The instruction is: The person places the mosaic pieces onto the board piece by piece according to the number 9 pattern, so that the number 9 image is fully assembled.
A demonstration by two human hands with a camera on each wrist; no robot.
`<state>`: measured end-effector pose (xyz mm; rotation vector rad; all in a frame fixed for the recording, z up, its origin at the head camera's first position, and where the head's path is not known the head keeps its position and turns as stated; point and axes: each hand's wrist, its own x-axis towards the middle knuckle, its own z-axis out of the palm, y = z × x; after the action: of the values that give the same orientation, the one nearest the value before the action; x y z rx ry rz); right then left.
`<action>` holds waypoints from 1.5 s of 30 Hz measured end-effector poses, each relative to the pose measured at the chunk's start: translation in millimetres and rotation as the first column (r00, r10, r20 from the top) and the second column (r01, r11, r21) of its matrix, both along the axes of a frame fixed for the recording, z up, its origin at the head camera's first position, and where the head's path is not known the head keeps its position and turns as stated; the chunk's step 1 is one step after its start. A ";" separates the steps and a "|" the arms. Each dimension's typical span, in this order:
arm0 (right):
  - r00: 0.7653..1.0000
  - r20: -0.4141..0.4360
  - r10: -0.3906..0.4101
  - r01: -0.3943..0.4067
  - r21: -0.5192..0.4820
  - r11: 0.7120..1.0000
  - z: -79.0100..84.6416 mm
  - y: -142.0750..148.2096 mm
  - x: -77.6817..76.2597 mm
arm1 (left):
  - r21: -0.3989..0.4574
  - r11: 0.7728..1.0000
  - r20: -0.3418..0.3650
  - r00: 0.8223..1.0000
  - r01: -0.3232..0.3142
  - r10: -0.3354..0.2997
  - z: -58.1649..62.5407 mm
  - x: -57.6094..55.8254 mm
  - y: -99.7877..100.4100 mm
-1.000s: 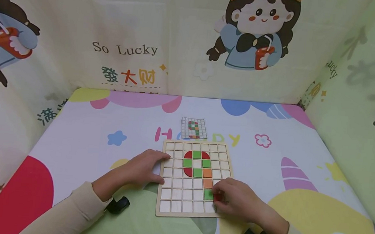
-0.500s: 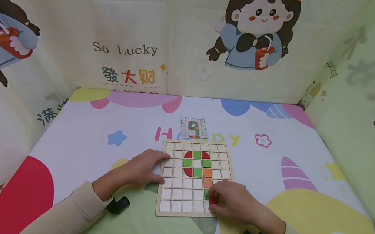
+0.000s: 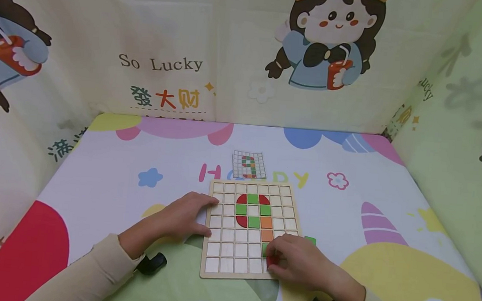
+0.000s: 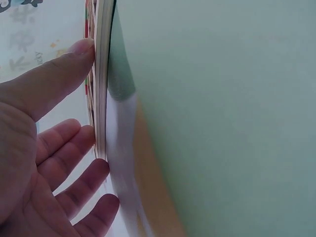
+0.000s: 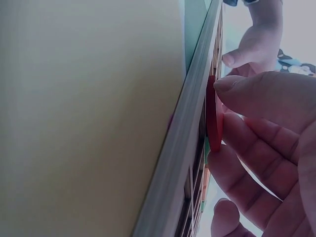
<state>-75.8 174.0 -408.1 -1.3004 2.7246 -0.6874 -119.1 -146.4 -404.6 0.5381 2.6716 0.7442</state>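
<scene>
A wooden grid board (image 3: 227, 249) lies on the table, with red, green and orange tiles set in some of its squares. My left hand (image 3: 181, 214) rests against the board's left edge, thumb and fingers spread along it. At the lower right of the grid, my right hand (image 3: 304, 265) pinches a red tile (image 3: 272, 260) between thumb and fingers. The right wrist view shows this red tile (image 5: 213, 116) nearly edge-on, close to the board's surface. Just above it, a green tile (image 3: 264, 249) is partly hidden by the fingers.
Behind the board lies a small grid card (image 3: 239, 171) with a coloured pattern. A loose green tile (image 3: 310, 240) is at the board's right side, partly behind my right hand. The table cover (image 3: 172, 149) is brightly printed, and a patterned cloth wall (image 3: 241, 50) rises beyond it.
My right hand has shifted slightly left with the red tile, bringing the loose green tile at the right into sight. My left hand has stayed in place.
</scene>
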 end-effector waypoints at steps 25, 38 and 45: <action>0.999 0.007 0.050 -0.051 0.040 0.998 2.6 -2.5 3.0 | 0.011 1.000 -0.011 1.000 0.010 -0.010 -0.9 -0.2 -0.6; 0.999 0.002 0.049 -0.049 0.043 0.998 1.8 -3.1 3.2 | 0.006 1.000 -0.014 1.000 0.010 -0.010 -0.6 0.4 -0.4; 0.999 0.003 0.054 -0.054 0.040 0.998 2.0 -3.1 2.7 | 0.001 1.000 -0.018 1.000 0.017 -0.017 -1.1 -0.4 -0.7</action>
<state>-73.1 170.9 -406.1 -1.3584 2.6763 -0.6257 -119.6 -147.1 -405.7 0.5693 2.6799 0.7394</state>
